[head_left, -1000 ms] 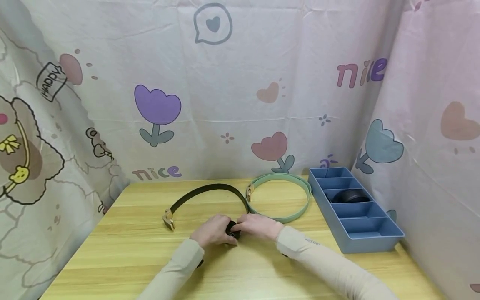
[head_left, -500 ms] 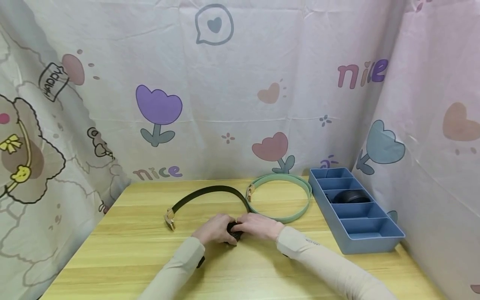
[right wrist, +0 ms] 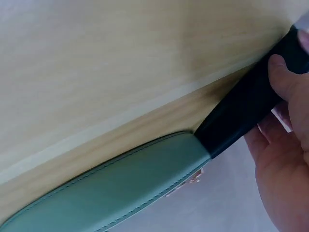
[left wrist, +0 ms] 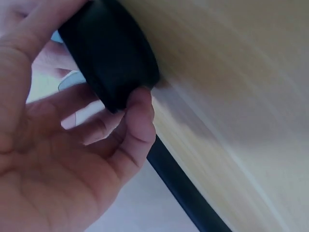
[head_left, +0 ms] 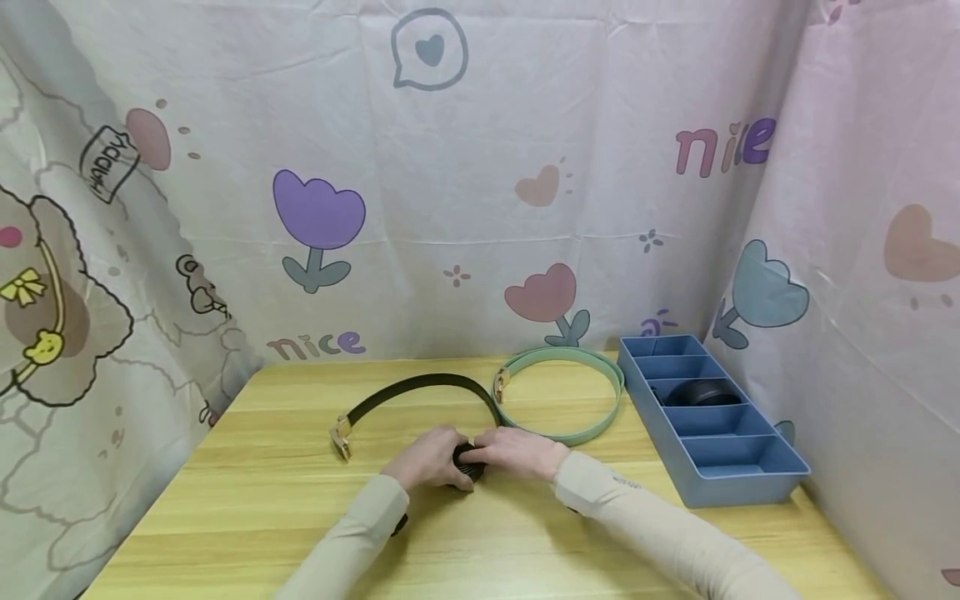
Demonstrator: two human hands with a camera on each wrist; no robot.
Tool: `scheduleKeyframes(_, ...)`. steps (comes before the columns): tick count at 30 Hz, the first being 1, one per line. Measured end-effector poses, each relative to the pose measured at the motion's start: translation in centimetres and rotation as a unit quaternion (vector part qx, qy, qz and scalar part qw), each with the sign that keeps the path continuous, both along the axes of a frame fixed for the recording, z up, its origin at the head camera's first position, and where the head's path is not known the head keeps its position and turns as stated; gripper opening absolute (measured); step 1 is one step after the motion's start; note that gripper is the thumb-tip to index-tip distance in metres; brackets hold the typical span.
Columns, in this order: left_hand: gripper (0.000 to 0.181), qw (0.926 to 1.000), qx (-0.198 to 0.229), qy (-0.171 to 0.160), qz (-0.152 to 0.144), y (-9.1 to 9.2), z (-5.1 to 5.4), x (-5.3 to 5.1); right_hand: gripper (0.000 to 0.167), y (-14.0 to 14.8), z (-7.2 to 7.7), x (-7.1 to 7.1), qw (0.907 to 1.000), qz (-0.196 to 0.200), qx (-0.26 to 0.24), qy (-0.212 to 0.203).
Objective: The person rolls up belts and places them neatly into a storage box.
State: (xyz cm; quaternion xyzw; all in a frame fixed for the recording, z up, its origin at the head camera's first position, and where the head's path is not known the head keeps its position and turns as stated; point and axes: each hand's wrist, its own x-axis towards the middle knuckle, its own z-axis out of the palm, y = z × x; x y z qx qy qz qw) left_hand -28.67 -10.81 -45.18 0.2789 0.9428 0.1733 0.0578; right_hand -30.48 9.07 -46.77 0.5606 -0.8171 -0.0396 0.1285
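Observation:
A black belt (head_left: 420, 382) curves across the table, its gold buckle (head_left: 341, 437) at the left end. Its other end is wound into a tight roll (head_left: 468, 463) between my two hands. My left hand (head_left: 431, 460) grips the roll from the left, thumb and fingers curled about it in the left wrist view (left wrist: 111, 53). From the right, my right hand (head_left: 519, 452) holds the strap (right wrist: 246, 101) where it runs into the coil, thumb against its face. A light green belt (head_left: 585, 435) lies in a loop just beyond my right hand, its gold buckle at the loop's left side.
On the right stands a blue divided box (head_left: 667, 454) with several compartments. A black coiled item (head_left: 705, 392) sits in its middle compartment. Printed curtains (head_left: 442, 167) hang behind the wooden table (head_left: 247, 500) and on both sides.
The free stretch of black belt has drawn slightly nearer to my hands, and its buckle end has slid a little to the right. Both hands stay in about the same place around the roll.

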Motion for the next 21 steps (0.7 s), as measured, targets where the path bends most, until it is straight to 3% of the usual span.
scheduleKeyframes(4, 0.037, 0.9999, 0.001, -0.013, -0.009, -0.2, 0.0, 0.2, 0.031, 0.0, -0.1, 0.1, 0.9996, -0.013, 0.003, -0.024)
scheduleKeyframes(11, 0.046, 0.9963, -0.006, 0.002, 0.086, 0.4, -0.2, 1.1, 0.028, -0.9, -0.2, 0.2, 0.9997, -0.003, -0.011, -0.023)
scheduleKeyframes(13, 0.044, 0.9954, -0.005, 0.002, 0.096, 0.4, -0.3, 1.2, 0.026, -1.0, -0.2, 0.2, 0.9996, -0.003, -0.013, -0.023)
scheduleKeyframes(21, 0.038, 0.9990, -0.030, 0.003, 0.033, 0.1, 0.2, 0.4, 0.030, -0.5, -0.2, -0.3, 0.9972, -0.026, -0.029, -0.064)
